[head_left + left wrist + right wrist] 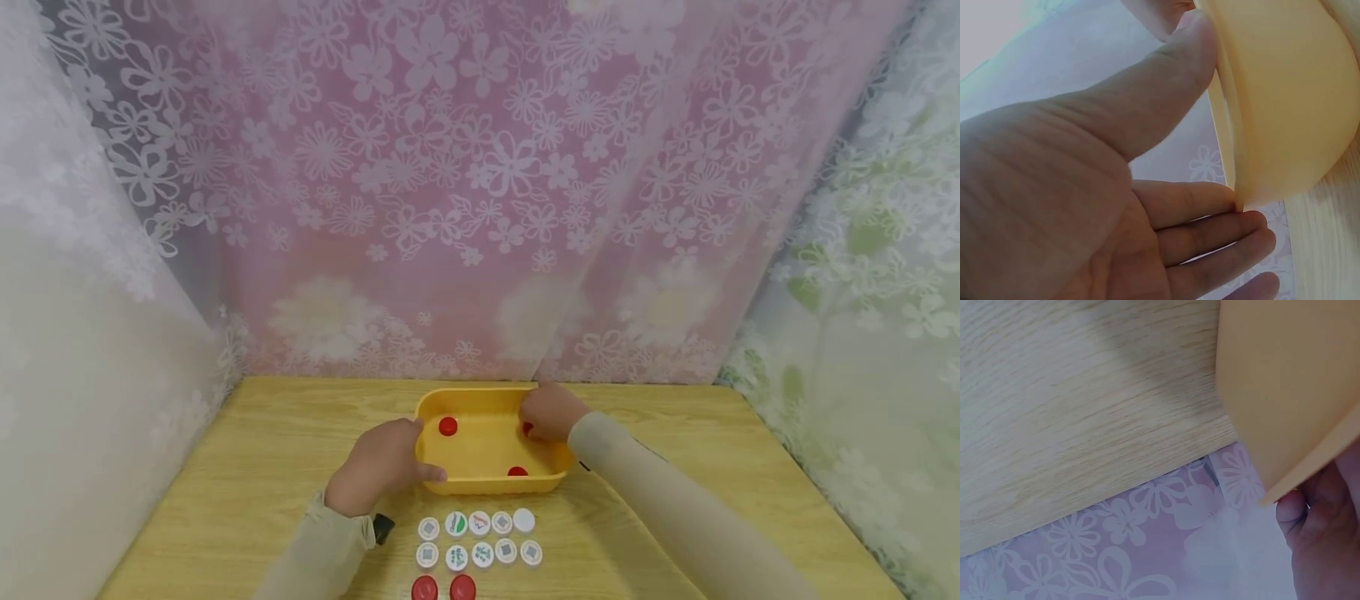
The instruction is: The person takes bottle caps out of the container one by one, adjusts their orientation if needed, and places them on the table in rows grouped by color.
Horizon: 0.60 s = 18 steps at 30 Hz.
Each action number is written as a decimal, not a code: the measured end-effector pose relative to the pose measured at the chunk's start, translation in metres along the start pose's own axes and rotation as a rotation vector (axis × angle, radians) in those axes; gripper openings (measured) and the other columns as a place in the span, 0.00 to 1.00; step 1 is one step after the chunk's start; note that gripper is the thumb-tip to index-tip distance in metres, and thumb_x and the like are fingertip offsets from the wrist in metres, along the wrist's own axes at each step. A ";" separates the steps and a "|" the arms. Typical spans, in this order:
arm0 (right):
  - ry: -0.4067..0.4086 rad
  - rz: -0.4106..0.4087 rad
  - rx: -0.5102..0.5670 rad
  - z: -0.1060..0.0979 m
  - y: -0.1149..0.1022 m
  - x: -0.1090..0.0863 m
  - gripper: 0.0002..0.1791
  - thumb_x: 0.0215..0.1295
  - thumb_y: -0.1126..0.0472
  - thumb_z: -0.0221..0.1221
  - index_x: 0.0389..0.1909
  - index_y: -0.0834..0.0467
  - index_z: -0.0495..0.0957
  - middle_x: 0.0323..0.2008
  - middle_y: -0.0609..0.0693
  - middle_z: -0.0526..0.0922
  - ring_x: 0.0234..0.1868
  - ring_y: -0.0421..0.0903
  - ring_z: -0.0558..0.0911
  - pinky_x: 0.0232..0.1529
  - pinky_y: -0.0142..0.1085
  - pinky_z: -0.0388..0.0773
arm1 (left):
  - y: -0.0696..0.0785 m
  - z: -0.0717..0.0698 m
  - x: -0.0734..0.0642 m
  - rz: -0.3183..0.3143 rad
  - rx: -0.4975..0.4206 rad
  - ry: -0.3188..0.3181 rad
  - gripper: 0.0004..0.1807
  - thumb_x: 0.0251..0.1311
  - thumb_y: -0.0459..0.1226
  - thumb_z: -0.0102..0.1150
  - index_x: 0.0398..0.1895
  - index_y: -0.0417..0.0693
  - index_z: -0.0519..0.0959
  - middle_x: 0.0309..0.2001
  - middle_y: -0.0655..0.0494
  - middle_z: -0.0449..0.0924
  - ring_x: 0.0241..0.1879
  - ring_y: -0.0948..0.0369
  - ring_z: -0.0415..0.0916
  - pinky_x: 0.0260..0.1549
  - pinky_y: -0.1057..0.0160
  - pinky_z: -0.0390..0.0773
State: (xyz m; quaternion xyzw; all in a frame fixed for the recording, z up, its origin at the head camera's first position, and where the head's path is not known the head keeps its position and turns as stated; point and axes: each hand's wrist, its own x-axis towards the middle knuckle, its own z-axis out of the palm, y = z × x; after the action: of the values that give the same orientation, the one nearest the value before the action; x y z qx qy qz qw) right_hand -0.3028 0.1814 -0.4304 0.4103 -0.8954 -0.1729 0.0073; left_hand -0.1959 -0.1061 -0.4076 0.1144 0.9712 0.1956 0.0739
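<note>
A yellow plastic bin (480, 485) stands on the table. My left hand (386, 462) is at its left end, thumb on the near rim; in the left wrist view the hand's fingers (1210, 240) are nearly straight, one fingertip touching the rim. Inside the bin's right end, my right hand (551, 412) reaches down with curled fingers and pinches a red cap (527, 429), mostly hidden under them. Two more red caps lie in the bin, one at the far left (447, 426) and one by the near wall (517, 472). In the right wrist view the bin wall (1291, 381) covers most of the fingers.
Two rows of several round white caps (482, 553), most with printed tops, lie before the bin. Two red caps (462, 587) sit nearer the front. A floral curtain (480, 208) hangs behind the wooden table (285, 467), with more cloth at both sides.
</note>
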 end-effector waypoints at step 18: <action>0.167 0.026 0.372 -0.081 -0.046 -0.024 0.19 0.68 0.52 0.64 0.57 0.51 0.81 0.46 0.44 0.86 0.40 0.41 0.82 0.49 0.37 0.83 | 0.002 -0.003 -0.005 -0.024 -0.030 -0.018 0.51 0.49 0.57 0.79 0.70 0.36 0.73 0.58 0.45 0.82 0.47 0.53 0.80 0.53 0.48 0.80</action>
State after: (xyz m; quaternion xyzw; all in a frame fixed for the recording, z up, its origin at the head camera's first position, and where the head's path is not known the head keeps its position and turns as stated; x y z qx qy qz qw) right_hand -0.2406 0.1474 -0.3659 0.4058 -0.9134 0.0301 0.0076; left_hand -0.1916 -0.1070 -0.4038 0.1033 0.9688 0.2080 0.0865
